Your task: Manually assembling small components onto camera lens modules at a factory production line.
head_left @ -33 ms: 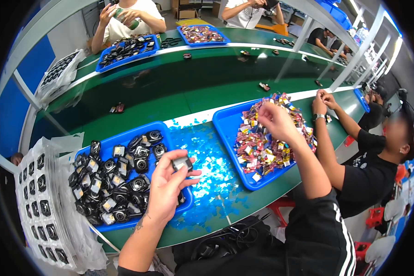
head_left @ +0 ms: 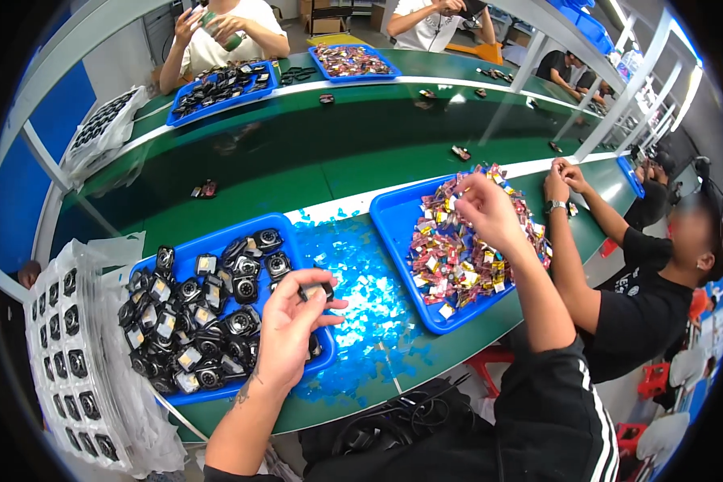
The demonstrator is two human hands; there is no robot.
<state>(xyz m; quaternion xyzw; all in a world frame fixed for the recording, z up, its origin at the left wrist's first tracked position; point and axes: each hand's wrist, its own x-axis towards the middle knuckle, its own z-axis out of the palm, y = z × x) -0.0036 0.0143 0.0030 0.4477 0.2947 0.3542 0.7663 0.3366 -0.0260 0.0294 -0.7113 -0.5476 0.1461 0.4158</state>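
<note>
My left hand (head_left: 291, 321) holds a small black smartwatch case (head_left: 320, 290) between thumb and fingers, at the right rim of a blue tray (head_left: 285, 229). Many similar black watch cases (head_left: 189, 321) lie heaped in that tray, some with round sensor backs up and others showing pale rectangles. Over a second blue tray (head_left: 394, 221) is my right hand (head_left: 490, 215), fingers curled toward the thumb. What sits at its fingertips, if anything, is too small to make out. Beneath it are piled small reddish parts (head_left: 450, 269) with yellow and white pieces.
Scattered blue film bits (head_left: 365, 297) cover the green table between the trays. Stacked clear plastic trays (head_left: 64, 345) with black cases stand at the left. Behind runs a green conveyor (head_left: 297, 161) with a few loose parts. A co-worker's arm (head_left: 570, 257) is close on the right.
My left hand has shifted slightly down and left, and the watch case in it looks more tilted. My right hand has risen a little above the reddish parts.
</note>
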